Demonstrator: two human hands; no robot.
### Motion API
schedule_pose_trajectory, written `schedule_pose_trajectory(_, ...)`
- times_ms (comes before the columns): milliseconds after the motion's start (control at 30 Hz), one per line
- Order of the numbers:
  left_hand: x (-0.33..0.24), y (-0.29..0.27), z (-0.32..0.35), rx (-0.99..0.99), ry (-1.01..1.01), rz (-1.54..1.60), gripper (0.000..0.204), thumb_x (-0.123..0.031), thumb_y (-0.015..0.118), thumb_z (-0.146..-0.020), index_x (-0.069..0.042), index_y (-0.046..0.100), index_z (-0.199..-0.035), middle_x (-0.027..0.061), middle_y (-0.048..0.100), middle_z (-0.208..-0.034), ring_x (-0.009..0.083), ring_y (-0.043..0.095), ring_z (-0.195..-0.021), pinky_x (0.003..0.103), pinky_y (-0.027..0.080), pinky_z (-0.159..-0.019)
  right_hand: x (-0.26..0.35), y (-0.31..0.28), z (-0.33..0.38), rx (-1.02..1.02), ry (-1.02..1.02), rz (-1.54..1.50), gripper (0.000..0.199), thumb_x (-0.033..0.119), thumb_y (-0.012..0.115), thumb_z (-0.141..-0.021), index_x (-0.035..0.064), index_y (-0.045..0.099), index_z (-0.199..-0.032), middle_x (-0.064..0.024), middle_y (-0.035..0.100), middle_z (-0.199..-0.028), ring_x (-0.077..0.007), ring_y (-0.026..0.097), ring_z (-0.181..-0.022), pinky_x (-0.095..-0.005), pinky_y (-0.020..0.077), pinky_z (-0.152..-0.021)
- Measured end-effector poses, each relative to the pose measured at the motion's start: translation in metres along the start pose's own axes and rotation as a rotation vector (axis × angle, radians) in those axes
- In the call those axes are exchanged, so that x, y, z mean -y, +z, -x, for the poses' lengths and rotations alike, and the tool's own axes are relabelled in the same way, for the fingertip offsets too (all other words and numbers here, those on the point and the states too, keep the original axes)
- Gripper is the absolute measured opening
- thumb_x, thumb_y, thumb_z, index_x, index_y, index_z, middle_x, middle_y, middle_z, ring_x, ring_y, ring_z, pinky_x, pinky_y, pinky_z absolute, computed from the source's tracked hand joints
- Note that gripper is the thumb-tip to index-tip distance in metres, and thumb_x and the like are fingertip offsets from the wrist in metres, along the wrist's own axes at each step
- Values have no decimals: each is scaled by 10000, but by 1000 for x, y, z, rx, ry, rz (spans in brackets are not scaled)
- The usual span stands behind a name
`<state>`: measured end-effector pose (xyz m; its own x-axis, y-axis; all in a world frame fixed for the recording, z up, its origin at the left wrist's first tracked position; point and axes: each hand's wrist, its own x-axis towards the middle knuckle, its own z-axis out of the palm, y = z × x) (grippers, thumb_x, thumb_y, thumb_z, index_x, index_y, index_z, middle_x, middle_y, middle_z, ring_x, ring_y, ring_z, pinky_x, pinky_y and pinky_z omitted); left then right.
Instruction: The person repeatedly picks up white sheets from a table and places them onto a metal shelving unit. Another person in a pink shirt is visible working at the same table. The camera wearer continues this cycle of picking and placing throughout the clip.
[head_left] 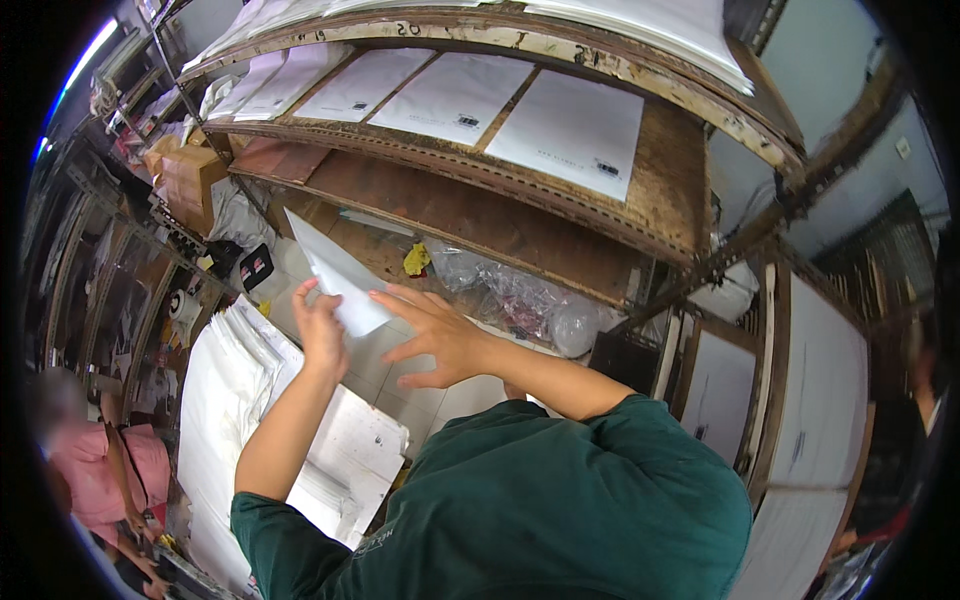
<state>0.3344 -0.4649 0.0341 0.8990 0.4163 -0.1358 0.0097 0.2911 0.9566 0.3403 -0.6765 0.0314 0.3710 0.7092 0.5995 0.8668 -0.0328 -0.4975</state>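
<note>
- Far left, we've got a co-worker in a pink top (130, 465), both forearms angled downward beside the racks.
- Moving across, here's a cardboard box (192, 190), brown, boxy and matte, under the shelving.
- Below it we see a thick paper stack (215, 400), white, its layered edges ragged and slightly curling.
- Now the left hand (324, 335): thumb and fingers are closed on the lower left edge of the white sheet (338, 275).
- And that sheet, smooth, thin and faintly see-through, stands tilted between our two hands, tapering to a sharp upper corner.
- Just beyond it we spot a crumpled yellow scrap (416, 260).
- Here's the right hand (435, 335), fingers spread wide, fingertips at the sheet's right edge; whether they press it, we can't tell.
- Above, flat printed sheets (567, 125) lie in a row on the worn brown wooden shelf (670, 150).
- Underneath, we find clear plastic bags (530, 295), glossy and wrinkled.
- Far right, smooth white panels (822, 385) stand upright in wooden frames.
</note>
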Motion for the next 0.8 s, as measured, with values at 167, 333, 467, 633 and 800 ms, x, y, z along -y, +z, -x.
schedule_pose_trajectory(167,14,1,44,162,-67,59,549,15,511,-763,-145,256,-1222,62,498,-941,155,515,-845,286,434,-741,32,42,32,-3,184,259,323,175,684,-680,161,658,-1002,-188,262,-1426,-364,361,-1244,-446,375,-933)
schedule_pose_trajectory(333,60,0,70,271,-148,17,439,-23,501,-765,-127,378,-1173,68,501,-962,154,493,-910,294,412,-805,55,59,66,-154,304,468,443,15,616,-669,134,600,-1096,-126,352,-1390,-326,445,-1176,-411,443,-870)
schedule_pose_trajectory(467,79,-12,78,382,-263,-31,465,-56,522,-770,-133,379,-1206,68,531,-982,168,524,-918,304,416,-815,70,66,81,-5,442,484,518,-16,595,-637,95,556,-1141,-68,415,-1356,-294,532,-1072,-388,478,-836)
schedule_pose_trajectory(633,61,-34,117,427,-216,52,534,-216,593,-816,-137,322,-1269,101,581,-1050,192,558,-992,372,438,-820,44,96,105,-140,372,512,560,-13,549,-640,99,533,-1188,-131,567,-1176,-310,567,-1012,-392,480,-836)
schedule_pose_trajectory(800,99,-83,208,372,149,-180,406,-179,681,-784,-67,488,-1123,37,605,-839,140,575,-782,287,462,-724,73,50,151,-184,561,496,598,-51,461,-672,56,494,-1259,-153,533,-1232,-292,493,-1156,-368,368,-989)
